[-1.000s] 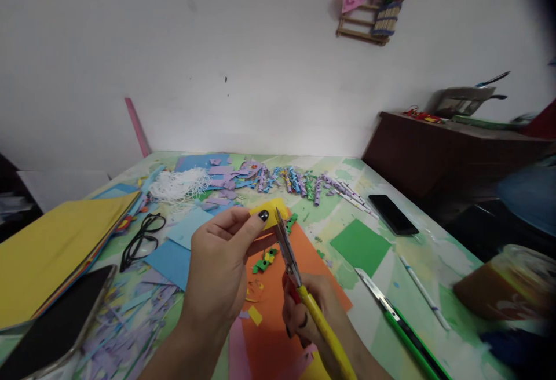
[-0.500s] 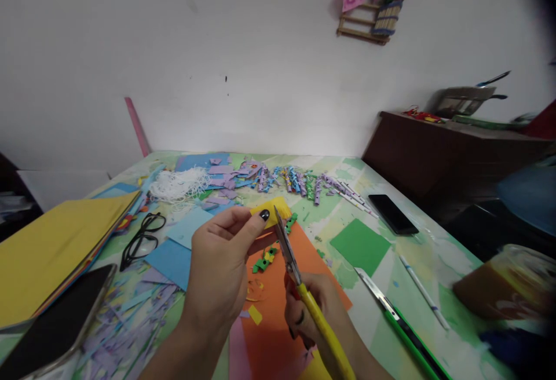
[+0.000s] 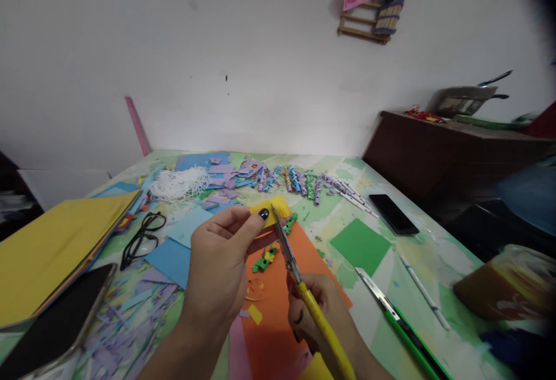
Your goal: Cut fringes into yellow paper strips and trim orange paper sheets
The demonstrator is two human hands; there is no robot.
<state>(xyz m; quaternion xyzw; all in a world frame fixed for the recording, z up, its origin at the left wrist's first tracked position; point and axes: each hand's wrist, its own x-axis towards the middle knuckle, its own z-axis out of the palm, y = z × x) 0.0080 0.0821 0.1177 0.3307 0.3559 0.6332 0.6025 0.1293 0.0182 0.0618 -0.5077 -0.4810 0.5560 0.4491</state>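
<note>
My left hand (image 3: 221, 264) is closed in a pinch on a small yellow paper strip (image 3: 274, 208), held up above the table. Its right edge looks fringed. My right hand (image 3: 315, 313) is wrapped round the yellow handles of a pair of scissors (image 3: 299, 284). The scissor blades point up and away, and their tips meet the yellow strip just right of my left thumb. Beneath both hands an orange paper sheet (image 3: 278, 310) lies on the table, with a small green and yellow paper flower (image 3: 264, 259) on it.
A green-patterned table (image 3: 417, 264) carries coloured paper scraps, rolled paper sticks (image 3: 299, 182), a green square (image 3: 360, 245), black glasses (image 3: 141, 240), a phone (image 3: 393, 214), a green-handled cutter (image 3: 402, 325), a pen (image 3: 423, 292), a yellow sheet stack (image 3: 52, 247) and a tablet (image 3: 52, 325). A jar (image 3: 506, 284) sits at the right.
The scissor blades have shifted slightly left into the yellow strip, and my right hand has dropped a little lower. My left hand holds almost still.
</note>
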